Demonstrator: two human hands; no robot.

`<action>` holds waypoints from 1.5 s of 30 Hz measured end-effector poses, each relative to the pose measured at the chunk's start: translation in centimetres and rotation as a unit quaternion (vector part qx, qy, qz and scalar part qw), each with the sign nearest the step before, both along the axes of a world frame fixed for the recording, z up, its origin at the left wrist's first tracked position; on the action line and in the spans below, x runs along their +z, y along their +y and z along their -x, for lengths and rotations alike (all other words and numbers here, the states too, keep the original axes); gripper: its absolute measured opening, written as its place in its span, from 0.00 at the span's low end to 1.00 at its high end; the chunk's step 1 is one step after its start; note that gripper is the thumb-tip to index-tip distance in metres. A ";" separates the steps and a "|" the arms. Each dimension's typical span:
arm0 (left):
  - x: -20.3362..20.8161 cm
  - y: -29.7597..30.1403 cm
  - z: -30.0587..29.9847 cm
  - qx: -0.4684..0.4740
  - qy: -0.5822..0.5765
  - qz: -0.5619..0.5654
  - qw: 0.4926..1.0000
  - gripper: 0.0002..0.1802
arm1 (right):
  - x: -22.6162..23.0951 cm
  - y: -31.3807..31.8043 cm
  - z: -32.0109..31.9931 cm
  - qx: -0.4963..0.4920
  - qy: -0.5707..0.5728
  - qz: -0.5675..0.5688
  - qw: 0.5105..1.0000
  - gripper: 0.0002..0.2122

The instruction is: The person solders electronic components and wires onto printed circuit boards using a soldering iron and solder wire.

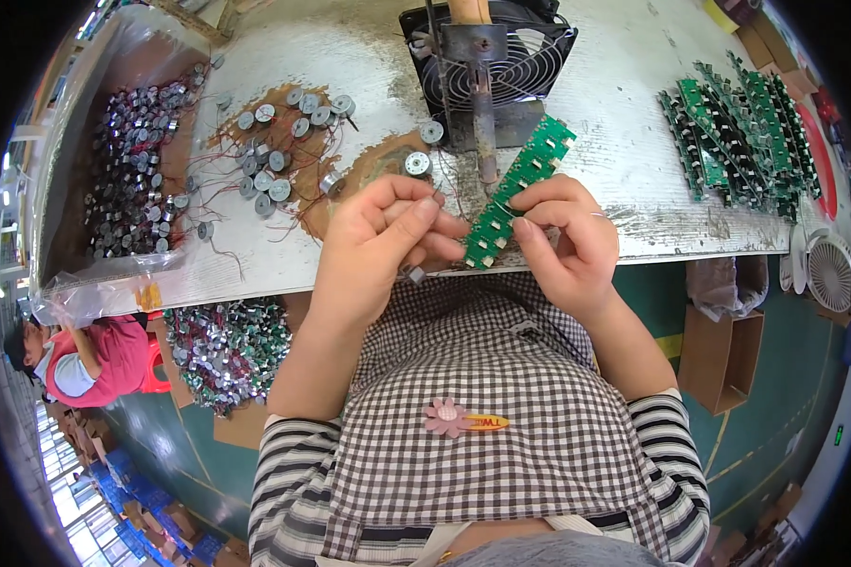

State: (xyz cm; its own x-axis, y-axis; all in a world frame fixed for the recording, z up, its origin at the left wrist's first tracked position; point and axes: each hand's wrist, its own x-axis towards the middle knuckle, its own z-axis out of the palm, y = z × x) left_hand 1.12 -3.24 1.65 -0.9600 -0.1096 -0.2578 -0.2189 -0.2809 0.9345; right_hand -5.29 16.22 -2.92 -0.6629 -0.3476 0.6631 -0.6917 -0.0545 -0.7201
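Observation:
My right hand [567, 241] pinches a long green circuit board strip [529, 170] near its lower half; the strip slants up and away, with small white parts along it. My left hand [383, 236] is closed, thumb against fingers, beside the strip's near end. A small grey motor [414, 275] shows just under its fingers, at the table's front edge; its wires are mostly hidden by the hand. Past the strip stands a vertical metal rod with a clamp [482, 118], its tip close to the board. Loose round motors [279, 161] with thin red wires lie left of my left hand.
A plastic-lined box of motors [137, 170] stands at the left. Behind the rod is a black fan [529, 61]. Green board strips [738, 142] are piled at the right. Below the table are a heap of finished-looking parts [227, 354] and a carton [720, 354]. A seated person [99, 359] is at far left.

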 end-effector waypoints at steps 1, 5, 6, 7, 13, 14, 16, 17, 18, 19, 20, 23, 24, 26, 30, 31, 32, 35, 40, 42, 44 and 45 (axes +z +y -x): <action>0.0 -0.4 0.0 -0.025 -0.001 -0.015 1.000 0.10 | 0.1 0.0 0.0 0.003 0.001 -0.006 1.000 0.04; -0.2 0.0 -0.1 -0.057 -0.005 -0.011 0.998 0.07 | 0.1 -0.1 0.0 0.024 -0.016 0.023 0.999 0.05; -0.3 0.6 -0.1 -0.039 -0.006 0.022 0.999 0.07 | 0.0 -0.1 0.0 0.024 -0.017 0.022 0.999 0.05; -0.3 1.2 -0.1 -0.039 -0.007 0.022 0.999 0.07 | -0.1 -0.1 0.1 0.028 -0.014 0.025 0.999 0.05; -1.3 2.5 0.4 0.001 0.137 0.148 0.979 0.06 | 0.7 0.0 0.1 0.017 0.006 0.009 1.000 0.06; -0.7 2.7 0.5 -0.002 0.094 0.098 0.991 0.06 | 0.8 0.0 0.1 0.012 0.013 0.003 1.000 0.06; -0.4 2.8 0.6 -0.005 0.050 0.048 0.998 0.06 | 0.9 0.1 0.2 0.012 0.025 -0.002 1.000 0.06; -0.5 2.8 0.6 -0.003 0.045 0.050 0.998 0.05 | 0.8 0.0 0.3 0.012 0.037 -0.007 0.999 0.05; -0.6 2.8 0.6 -0.001 0.040 0.053 0.998 0.04 | 0.8 0.0 0.3 0.012 0.036 -0.007 0.999 0.05; -0.7 2.8 0.6 -0.001 0.040 0.053 0.998 0.04 | 0.6 -0.1 0.4 0.010 0.042 -0.005 0.999 0.06; -0.7 2.8 0.6 0.003 0.043 0.063 0.997 0.04 | 0.6 -0.1 0.5 0.008 0.047 -0.004 0.999 0.06; -0.8 2.7 1.0 0.020 0.054 0.089 0.994 0.04 | 1.3 -0.3 0.2 -0.010 0.017 -0.021 1.000 0.06; -0.7 2.8 1.1 0.030 0.064 0.104 0.992 0.04 | 1.6 -0.4 0.3 -0.009 0.016 -0.020 1.000 0.06; -0.5 2.8 1.1 0.034 0.074 0.091 0.992 0.04 | 1.9 -0.6 0.5 -0.011 0.036 -0.018 0.999 0.06; -0.6 3.2 0.7 0.032 0.069 0.079 0.994 0.03 | 0.9 -0.2 0.8 -0.011 0.074 -0.021 0.997 0.06; -0.8 3.2 0.7 0.031 0.068 0.083 0.994 0.03 | 0.6 -0.1 0.6 -0.012 0.067 -0.019 0.997 0.05; -0.8 3.2 0.6 0.033 0.068 0.084 0.994 0.03 | 0.5 -0.1 0.5 -0.012 0.061 -0.017 0.998 0.05; -0.8 3.3 0.6 0.034 0.069 0.085 0.993 0.03 | 0.7 -0.2 -0.2 -0.012 0.007 -0.010 1.000 0.05; -0.9 2.8 0.9 -0.006 0.112 0.116 0.987 0.03 | 1.0 -0.1 0.3 -0.007 0.026 -0.018 0.999 0.05; -0.8 2.6 0.8 -0.013 0.097 0.116 0.988 0.03 | 1.1 -0.2 0.2 -0.007 0.028 -0.024 0.999 0.05; -0.9 2.6 0.8 -0.022 0.082 0.115 0.990 0.03 | 1.0 -0.2 0.1 -0.009 0.024 -0.024 0.999 0.05; -0.9 2.5 0.8 -0.022 0.084 0.122 0.989 0.03 | 1.0 -0.3 0.1 -0.009 0.025 -0.024 0.999 0.05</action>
State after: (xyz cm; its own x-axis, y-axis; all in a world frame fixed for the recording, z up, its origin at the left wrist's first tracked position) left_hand 0.29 -0.74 0.75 -0.9923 -0.1063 -0.0644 -0.0609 -0.0354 0.9975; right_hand -5.35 15.92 -1.95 -0.6360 -0.3683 0.6782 -0.7271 -0.0085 -0.6865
